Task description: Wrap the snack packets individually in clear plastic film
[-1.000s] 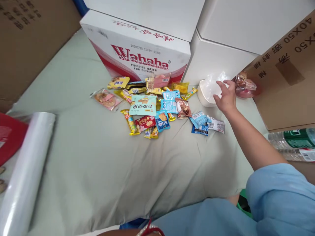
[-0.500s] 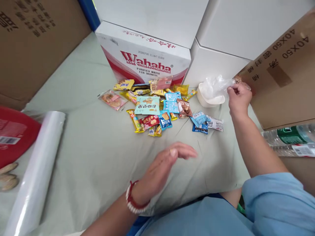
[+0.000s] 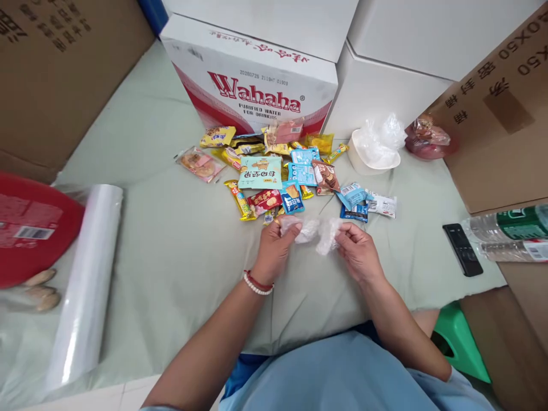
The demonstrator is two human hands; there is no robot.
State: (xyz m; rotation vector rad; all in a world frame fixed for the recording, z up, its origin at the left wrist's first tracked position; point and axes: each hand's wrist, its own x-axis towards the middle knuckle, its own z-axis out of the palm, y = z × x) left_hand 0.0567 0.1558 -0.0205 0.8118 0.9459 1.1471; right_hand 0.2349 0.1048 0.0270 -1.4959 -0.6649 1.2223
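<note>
Low over the front of the cloth, my left hand (image 3: 276, 245) pinches crumpled thin clear plastic (image 3: 307, 230). My right hand (image 3: 357, 251) pinches more of the same clear plastic (image 3: 327, 237) just to the right. A narrow gap shows between the two bunches; whether they join, I cannot tell. Just beyond my hands lies a pile of wrapped snacks, with a pale green snack packet (image 3: 260, 172) on top and a red packet (image 3: 264, 201) near its front. Behind my right hand, a white plastic bowl (image 3: 372, 166) holds similar crumpled clear plastic (image 3: 377, 137).
A Wahaha carton (image 3: 257, 85) stands behind the snacks. Round items in clear wrap (image 3: 428, 137) sit right of the bowl. At right are a black phone-like device (image 3: 463, 249) and plastic bottles (image 3: 514, 225). A film roll (image 3: 88, 279) and red package (image 3: 36, 228) lie left.
My right hand has come from above the bowl, toward me and left, with clear plastic. My left hand has moved forward and closed on clear plastic.
</note>
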